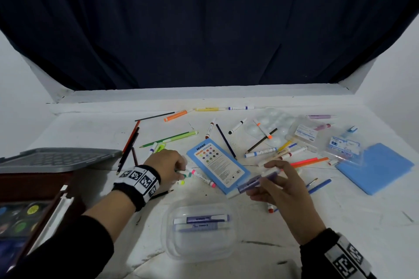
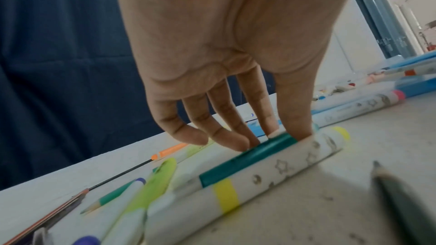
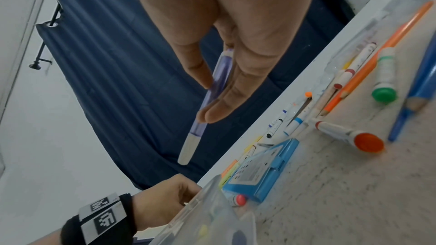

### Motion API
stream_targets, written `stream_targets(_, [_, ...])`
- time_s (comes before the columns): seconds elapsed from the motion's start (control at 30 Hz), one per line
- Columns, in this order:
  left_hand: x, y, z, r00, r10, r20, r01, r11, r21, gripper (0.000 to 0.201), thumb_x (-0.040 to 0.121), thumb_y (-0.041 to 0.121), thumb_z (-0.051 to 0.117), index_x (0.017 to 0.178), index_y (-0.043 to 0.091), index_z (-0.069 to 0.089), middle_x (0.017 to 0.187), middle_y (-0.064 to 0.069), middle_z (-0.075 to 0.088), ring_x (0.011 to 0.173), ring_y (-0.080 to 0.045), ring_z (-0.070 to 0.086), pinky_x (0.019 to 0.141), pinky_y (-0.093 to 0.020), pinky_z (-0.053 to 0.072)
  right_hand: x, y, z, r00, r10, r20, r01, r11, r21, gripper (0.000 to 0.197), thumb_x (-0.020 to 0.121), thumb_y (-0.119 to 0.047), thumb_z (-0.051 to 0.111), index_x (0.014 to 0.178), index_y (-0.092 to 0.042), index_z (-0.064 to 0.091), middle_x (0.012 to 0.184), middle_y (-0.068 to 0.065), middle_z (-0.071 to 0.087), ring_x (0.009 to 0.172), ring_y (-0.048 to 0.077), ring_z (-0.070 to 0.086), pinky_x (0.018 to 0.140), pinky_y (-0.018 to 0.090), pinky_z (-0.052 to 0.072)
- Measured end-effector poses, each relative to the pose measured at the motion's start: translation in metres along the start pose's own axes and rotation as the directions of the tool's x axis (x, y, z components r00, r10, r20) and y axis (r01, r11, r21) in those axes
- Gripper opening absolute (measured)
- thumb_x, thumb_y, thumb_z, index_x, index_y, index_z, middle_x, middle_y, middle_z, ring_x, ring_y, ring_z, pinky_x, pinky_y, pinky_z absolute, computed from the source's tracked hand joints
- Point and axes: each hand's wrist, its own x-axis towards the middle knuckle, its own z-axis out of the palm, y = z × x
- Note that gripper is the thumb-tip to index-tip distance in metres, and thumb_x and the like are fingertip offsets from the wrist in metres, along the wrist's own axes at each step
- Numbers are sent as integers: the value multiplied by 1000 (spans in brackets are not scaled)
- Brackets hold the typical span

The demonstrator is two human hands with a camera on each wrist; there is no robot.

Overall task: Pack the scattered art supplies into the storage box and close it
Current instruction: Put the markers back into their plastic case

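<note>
A: Far left, the storage box (image 1: 34, 178) sits open at the table (image 1: 294, 233) edge, grey lid (image 1: 56, 158) propped behind it, paint set inside.

B: Left hand (image 1: 167, 165)?

A: Down on the table just right of the box. Its fingers (image 2: 226, 137) are curled onto a green-capped marker (image 2: 247, 157), thumb on the near side, so it pinches that marker. A yellow-banded marker (image 2: 259, 178) lies touching alongside. Both long axes run roughly left-right under the hand.

B: Right hand (image 1: 283, 185)?

A: Raised over table centre, fingers (image 3: 219, 105) straight with the thumb pressing a purple pen (image 3: 207, 100) against them. Pen's long axis points down-left toward the clear case (image 1: 199, 231) just below, which already holds two purple pens.

B: So the right hand is nearer the case, the left nearer the box.

A: Likely. Loose markers and pencils are still scattered further right.
</note>
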Motion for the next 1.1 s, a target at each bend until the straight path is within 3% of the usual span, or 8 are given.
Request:
stream_targets(0.23, [-10, 2, -16, 988, -10, -157, 0, 998, -66, 18, 82, 41, 76, 87, 28, 65, 77, 19, 56, 78, -10, 60, 71, -24, 46, -9, 4, 3, 996, -37, 81, 41, 998, -51, 8, 90, 3, 61, 95, 0, 67, 85, 14, 73, 81, 32, 73, 71, 29, 60])
stream_targets(0.33, [-29, 3, -35, 932, -27, -362, -100, 940, -326, 21, 83, 32, 78, 92, 30, 58, 80, 13, 62, 68, -8, 62, 66, -24, 55, -12, 4, 7, 989, -69, 132, 82, 992, -98, 8, 90, 3, 62, 94, -1, 67, 82, 9, 71, 79, 32, 72, 73, 36, 61])
stream_targets(0.47, [-67, 15, -59, 823, -139, -551, -249, 784, -569, 28, 87, 26, 75, 106, 36, 57, 82, 5, 58, 59, -11, 60, 59, -14, 47, -14, 5, 15, 979, -84, 187, 134, 951, -278, 11, 91, -5, 64, 95, -15, 67, 89, 3, 71, 77, 21, 71, 69, 34, 59])
stream_targets(0.6, [-106, 25, -57, 820, -240, -520, -326, 551, -768, 17, 82, 22, 77, 86, 11, 65, 77, -6, 66, 55, -20, 66, 58, -24, 51, -16, 5, 23, 956, -137, 257, 244, 859, -450, 18, 93, -15, 62, 105, -29, 59, 87, -6, 67, 79, 5, 68, 67, 15, 51])
stream_targets(0.73, [-139, 32, -35, 884, -274, -380, -225, 464, -857, 17, 71, 26, 82, 75, 15, 70, 69, -19, 70, 59, -26, 72, 61, -29, 55, -15, 5, 27, 927, -179, 329, 341, 769, -541, 18, 97, -19, 56, 108, -33, 52, 89, -9, 64, 85, 3, 63, 70, 13, 49])
stream_targets(0.83, [-157, 31, -14, 955, -194, -226, -98, 511, -854, 15, 68, 31, 84, 77, 25, 74, 65, -7, 74, 66, -24, 75, 61, -20, 48, -13, 8, 28, 897, -168, 410, 406, 682, -609, 18, 99, -20, 53, 106, -36, 49, 89, -9, 62, 91, 3, 57, 73, 15, 48])
stream_targets(0.97, [-170, 23, 5, 993, -72, -90, -24, 635, -772, 15, 81, 17, 82, 86, 30, 76, 66, 5, 69, 71, -12, 75, 69, -26, 46, -11, 15, 29, 848, -134, 514, 495, 546, -675, 17, 97, -26, 54, 103, -41, 48, 93, -19, 60, 93, -1, 54, 74, 12, 43])
stream_targets(1.1, [-174, 20, 12, 989, -26, -147, -57, 845, -531, 18, 81, 27, 81, 89, 42, 76, 76, 25, 65, 70, 1, 65, 68, -9, 43, -10, 22, 31, 808, -155, 568, 564, 481, -671, 13, 94, -30, 60, 106, -36, 58, 100, -20, 60, 93, -1, 55, 81, 14, 44])
